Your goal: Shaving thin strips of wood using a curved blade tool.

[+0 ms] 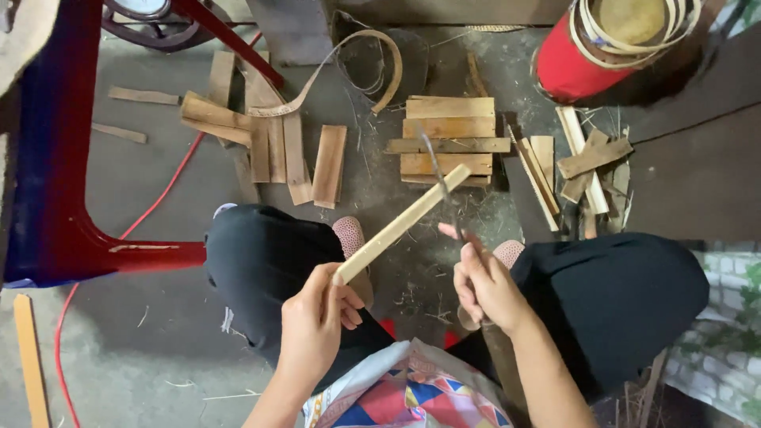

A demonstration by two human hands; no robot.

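Both hands are clamped: left hand (313, 321) angles the bamboo slat (400, 224) upward, right hand (485, 285) sets a thin blade (433, 158) into its tip for splitting.

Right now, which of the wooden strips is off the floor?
The pale strip gripped at its lower end by the left hand; all the others lie on the floor.

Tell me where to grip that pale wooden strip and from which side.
Grip the wooden strip at its near, lower end, where the left hand already wraps it from the left. It slants up and away, and the blade held by the right hand meets its far tip, so keep fingers low.
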